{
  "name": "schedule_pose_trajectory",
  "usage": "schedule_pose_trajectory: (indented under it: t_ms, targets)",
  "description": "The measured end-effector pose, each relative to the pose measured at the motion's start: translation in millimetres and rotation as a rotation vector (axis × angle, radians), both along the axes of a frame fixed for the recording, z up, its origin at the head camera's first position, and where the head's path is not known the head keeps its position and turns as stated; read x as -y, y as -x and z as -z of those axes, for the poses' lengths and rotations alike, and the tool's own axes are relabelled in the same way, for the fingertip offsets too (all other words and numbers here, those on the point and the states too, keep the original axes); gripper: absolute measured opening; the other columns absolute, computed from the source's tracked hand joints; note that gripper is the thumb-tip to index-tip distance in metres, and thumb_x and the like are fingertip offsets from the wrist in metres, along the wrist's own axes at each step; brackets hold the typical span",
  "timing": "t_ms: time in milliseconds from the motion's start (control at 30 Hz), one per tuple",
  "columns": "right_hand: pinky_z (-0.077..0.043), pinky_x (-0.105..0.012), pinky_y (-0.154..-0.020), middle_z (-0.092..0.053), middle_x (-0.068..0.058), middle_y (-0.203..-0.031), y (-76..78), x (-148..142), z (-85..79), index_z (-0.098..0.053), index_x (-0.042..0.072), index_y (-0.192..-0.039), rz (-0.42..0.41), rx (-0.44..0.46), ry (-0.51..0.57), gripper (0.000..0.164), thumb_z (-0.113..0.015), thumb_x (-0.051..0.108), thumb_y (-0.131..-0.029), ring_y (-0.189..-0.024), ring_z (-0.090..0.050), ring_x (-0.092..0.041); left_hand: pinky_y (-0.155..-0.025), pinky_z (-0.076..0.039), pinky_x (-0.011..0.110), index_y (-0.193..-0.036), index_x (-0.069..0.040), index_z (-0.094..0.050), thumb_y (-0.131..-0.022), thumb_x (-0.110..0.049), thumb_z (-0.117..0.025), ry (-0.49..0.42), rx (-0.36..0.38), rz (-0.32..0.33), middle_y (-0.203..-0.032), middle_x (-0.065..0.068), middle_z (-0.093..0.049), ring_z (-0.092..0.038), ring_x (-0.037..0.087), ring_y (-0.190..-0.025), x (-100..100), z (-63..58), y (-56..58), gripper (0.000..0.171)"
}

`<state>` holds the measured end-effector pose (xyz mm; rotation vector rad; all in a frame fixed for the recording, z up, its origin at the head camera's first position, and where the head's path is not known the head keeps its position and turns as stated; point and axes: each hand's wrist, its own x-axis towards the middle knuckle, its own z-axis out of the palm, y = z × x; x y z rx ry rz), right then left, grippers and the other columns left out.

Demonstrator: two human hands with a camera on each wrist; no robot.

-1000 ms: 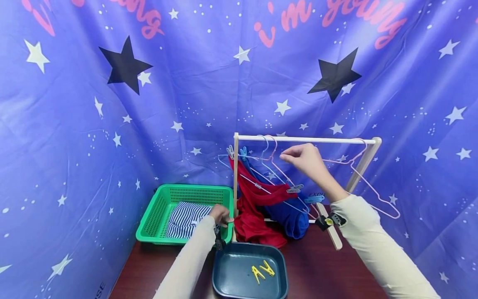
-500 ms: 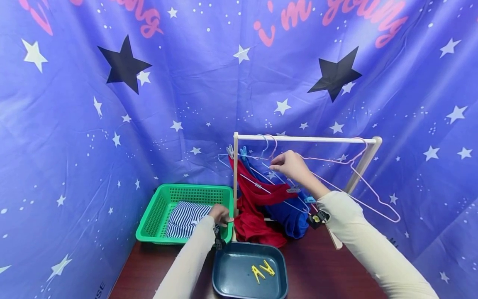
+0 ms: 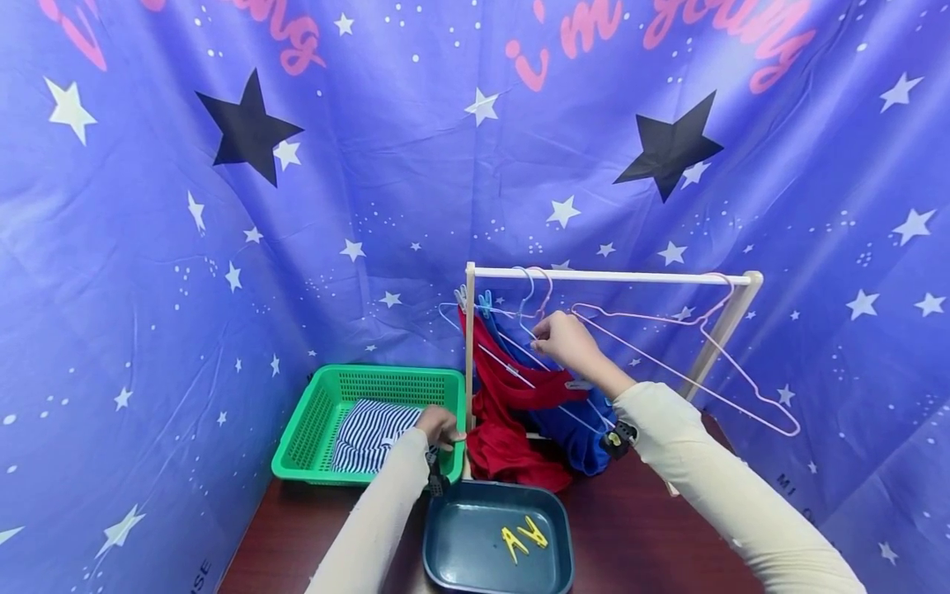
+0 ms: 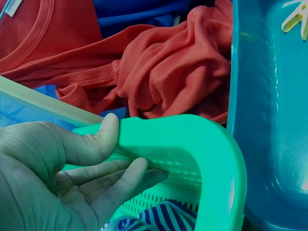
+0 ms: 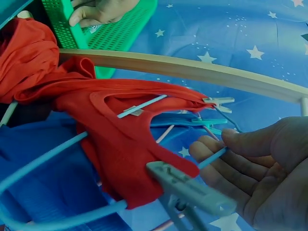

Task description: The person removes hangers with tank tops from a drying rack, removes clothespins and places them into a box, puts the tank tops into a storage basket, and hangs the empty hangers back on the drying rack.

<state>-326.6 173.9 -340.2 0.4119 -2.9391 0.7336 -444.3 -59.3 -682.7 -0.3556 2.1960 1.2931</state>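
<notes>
My right hand (image 3: 570, 340) pinches the wire of a light blue hanger (image 5: 43, 161) between thumb and fingers, below its hook. A red tank top (image 5: 115, 125) hangs on that hanger, held by grey clothespins (image 5: 192, 190) at its straps. Behind it droops a blue garment (image 3: 586, 445), with a light blue clothespin (image 3: 486, 304) at its top. My left hand (image 3: 438, 427) holds the right rim of a green basket (image 4: 221, 168), thumb over the edge and fingers inside. A striped cloth (image 3: 371, 437) lies folded in the basket.
The rack's white rod (image 3: 631, 277) runs between wooden posts. A pink hanger (image 3: 646, 317) hangs bare at its right end. A dark tray (image 3: 467, 553) with two yellow clothespins (image 3: 512, 544) stands at the front. The red top's lower part bunches behind the tray.
My right hand has moved left and down from near the rod to the blue hanger, which it now pinches. My left hand stays on the basket rim.
</notes>
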Motion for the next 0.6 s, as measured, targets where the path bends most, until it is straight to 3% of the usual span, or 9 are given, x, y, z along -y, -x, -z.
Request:
schedule_pose_trajectory:
  t_ms: [133, 167, 233, 300, 400, 500, 533, 600]
  targets:
    - [-0.05, -0.031, -0.066, -0.076, -0.008, -0.073, 0.0, 0.8, 1.3, -0.078, 0.001, -0.09, 0.02, 0.014, 0.004, 0.012, -0.069, 0.008, -0.092, -0.066, -0.071, -0.016, -0.079, -0.063, 0.04, -0.074, -0.016, -0.028, -0.087, 0.001, -0.077, -0.041, -0.009, -0.026, -0.074, 0.007, -0.046, -0.061, 0.021, -0.071, -0.1, -7.9, -6.3, 0.054]
    - [-0.05, -0.031, -0.066, -0.076, -0.008, -0.072, -0.2, 1.0, 1.3, -0.078, 0.002, -0.088, 0.026, 0.015, 0.012, 0.012, -0.069, 0.008, -0.092, -0.066, -0.072, -0.016, -0.076, -0.063, 0.04, -0.075, -0.015, -0.028, -0.085, 0.002, -0.079, -0.055, 0.001, -0.028, -0.075, 0.007, -0.046, -0.061, 0.022, -0.072, -0.4, -1.2, 0.2, 0.055]
    - [-0.053, -0.032, -0.069, -0.076, -0.01, -0.073, -0.9, 1.3, 1.1, -0.078, 0.001, -0.087, 0.037, 0.014, 0.03, 0.013, -0.068, 0.007, -0.092, -0.065, -0.074, -0.017, -0.076, -0.063, 0.041, -0.075, -0.015, -0.028, -0.084, 0.004, -0.079, -0.059, -0.003, -0.033, -0.078, 0.009, -0.045, -0.06, 0.023, -0.072, -1.1, -8.6, -3.7, 0.055]
    - [-0.057, -0.037, -0.076, -0.077, -0.012, -0.076, -1.8, 1.1, 1.0, -0.078, -0.001, -0.09, 0.046, 0.011, 0.049, 0.013, -0.068, 0.007, -0.092, -0.066, -0.075, -0.019, -0.077, -0.063, 0.04, -0.076, -0.014, -0.029, -0.085, 0.007, -0.077, -0.055, 0.0, -0.045, -0.082, 0.009, -0.044, -0.059, 0.023, -0.074, -2.7, -28.8, -15.7, 0.053]
    - [-0.058, -0.045, -0.087, -0.077, -0.015, -0.079, -2.3, 0.7, 1.4, -0.078, -0.003, -0.093, 0.058, -0.002, 0.072, 0.013, -0.069, 0.005, -0.092, -0.066, -0.076, -0.02, -0.083, -0.062, 0.039, -0.078, -0.014, -0.028, -0.091, 0.008, -0.069, -0.026, -0.017, -0.052, -0.085, 0.008, -0.04, -0.056, 0.021, -0.076, -7.2, -73.3, -45.5, 0.048]
    - [-0.046, -0.048, -0.11, -0.077, -0.016, -0.077, -1.6, 0.6, 1.4, -0.079, -0.003, -0.09, 0.063, -0.033, 0.084, 0.013, -0.069, 0.004, -0.092, -0.064, -0.075, -0.02, -0.088, -0.061, 0.039, -0.079, -0.013, -0.031, -0.094, 0.006, -0.066, 0.0, -0.032, -0.054, -0.088, 0.007, -0.042, -0.058, 0.02, -0.081, -8.6, -95.1, -58.8, 0.043]
    - [-0.04, -0.049, -0.115, -0.077, -0.015, -0.075, -1.4, 0.8, 1.2, -0.079, -0.002, -0.088, 0.061, -0.05, 0.081, 0.013, -0.069, 0.004, -0.092, -0.063, -0.075, -0.019, -0.082, -0.063, 0.037, -0.078, -0.012, -0.032, -0.095, 0.006, -0.065, 0.0, -0.029, -0.051, -0.088, 0.008, -0.042, -0.058, 0.02, -0.078, -8.2, -88.5, -53.2, 0.041]
    - [-0.037, -0.05, -0.117, -0.076, -0.013, -0.071, -1.1, 0.9, 0.3, -0.079, -0.001, -0.086, 0.064, -0.081, 0.08, 0.013, -0.069, 0.005, -0.091, -0.061, -0.073, -0.018, -0.071, -0.063, 0.033, -0.078, -0.011, -0.037, -0.094, 0.007, -0.066, -0.001, -0.014, -0.046, -0.09, 0.008, -0.044, -0.059, 0.02, -0.074, -5.3, -63.7, -33.6, 0.038]
